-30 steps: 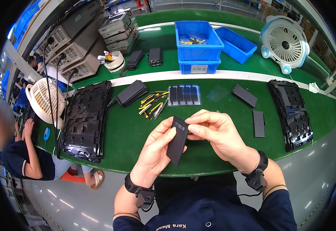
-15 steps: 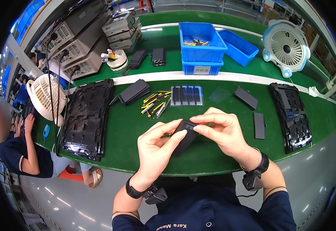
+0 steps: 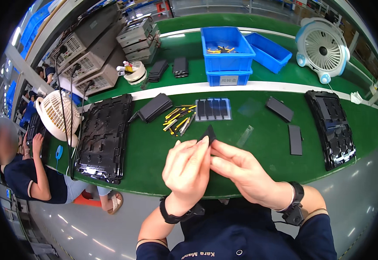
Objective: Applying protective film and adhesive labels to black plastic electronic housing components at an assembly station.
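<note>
Hands [image 3: 188,169] [image 3: 247,173], two, hold one black block [image 3: 208,133] before three bins [image 3: 226,63].

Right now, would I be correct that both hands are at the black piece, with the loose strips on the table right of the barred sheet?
Nearly: the head view shows those strips left of the barred sheet; the left hand and right hand are at the black piece.

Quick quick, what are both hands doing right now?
Left hand: closed, pinching a black piece.
Right hand: fingers up against the same piece; whether they grip it can't be told, contact is mostly hidden.
</note>
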Available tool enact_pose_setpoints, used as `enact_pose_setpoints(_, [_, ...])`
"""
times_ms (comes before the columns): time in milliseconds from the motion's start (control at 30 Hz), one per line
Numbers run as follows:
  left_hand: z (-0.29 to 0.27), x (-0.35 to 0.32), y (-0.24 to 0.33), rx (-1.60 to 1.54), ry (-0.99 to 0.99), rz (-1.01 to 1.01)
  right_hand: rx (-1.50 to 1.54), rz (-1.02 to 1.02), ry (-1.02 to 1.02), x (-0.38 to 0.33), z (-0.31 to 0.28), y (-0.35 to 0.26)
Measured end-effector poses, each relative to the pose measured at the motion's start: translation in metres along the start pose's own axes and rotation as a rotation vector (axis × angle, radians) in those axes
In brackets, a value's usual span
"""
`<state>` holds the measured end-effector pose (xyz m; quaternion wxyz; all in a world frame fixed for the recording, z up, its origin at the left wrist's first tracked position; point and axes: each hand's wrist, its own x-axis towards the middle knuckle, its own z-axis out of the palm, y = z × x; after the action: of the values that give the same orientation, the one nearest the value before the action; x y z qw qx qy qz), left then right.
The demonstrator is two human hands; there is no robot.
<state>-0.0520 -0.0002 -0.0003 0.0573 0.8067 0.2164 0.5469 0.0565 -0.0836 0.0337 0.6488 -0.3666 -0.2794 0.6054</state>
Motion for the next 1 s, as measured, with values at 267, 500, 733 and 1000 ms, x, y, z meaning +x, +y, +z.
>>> enact_pose_setpoints(267, [-0.003,0.015,-0.019,-0.546,-0.291,-0.633,-0.308,-0.091,-0.026,0.051,-0.065,0.006])
enact_pose_setpoints(500, [0.014,0.029,-0.05,-0.896,-0.494,-1.031,-0.357,-0.114,-0.122,0.064,-0.072,0.001])
enact_pose_setpoints(733, [0.031,0.018,-0.05,-0.987,-0.479,-1.154,-0.338,-0.098,0.033,0.069,-0.088,0.006])
enact_pose_setpoints(1000, [0.036,0.002,-0.055,-1.045,-0.449,-1.059,-0.351,-0.122,0.073,0.069,-0.093,0.017])
